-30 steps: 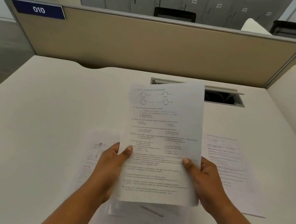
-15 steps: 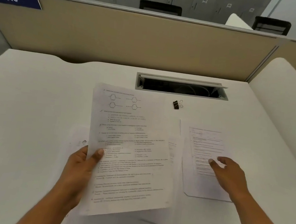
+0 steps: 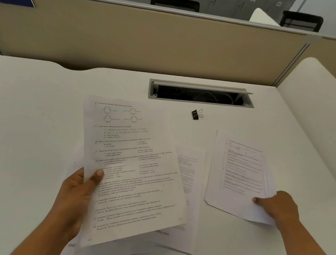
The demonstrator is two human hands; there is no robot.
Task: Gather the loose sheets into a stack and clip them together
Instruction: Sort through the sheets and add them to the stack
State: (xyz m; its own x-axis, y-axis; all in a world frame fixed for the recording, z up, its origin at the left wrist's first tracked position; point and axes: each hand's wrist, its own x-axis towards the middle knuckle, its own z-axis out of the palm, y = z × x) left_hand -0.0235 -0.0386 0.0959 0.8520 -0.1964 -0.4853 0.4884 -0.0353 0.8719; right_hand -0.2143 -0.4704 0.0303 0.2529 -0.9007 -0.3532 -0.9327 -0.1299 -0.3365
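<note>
My left hand (image 3: pixel 77 196) holds a printed sheet with ring diagrams (image 3: pixel 130 165) by its left edge, lifted and tilted above the desk. Under it lie several loose sheets (image 3: pixel 187 191) in a rough pile. My right hand (image 3: pixel 277 207) pinches the near right corner of another printed sheet (image 3: pixel 238 176) on the right, its corner raised off the white desk (image 3: pixel 28 123). A black binder clip (image 3: pixel 196 114) lies alone beyond the papers, near the cable slot.
An open cable slot (image 3: pixel 200 94) with wires inside is set in the desk behind the clip. A beige partition (image 3: pixel 151 42) closes the far edge. A second white desk (image 3: pixel 321 102) adjoins on the right.
My right hand let go of the held sheet, moved right and took hold of the sheet lying on the right. My left hand now holds the first sheet alone, lower and tilted.
</note>
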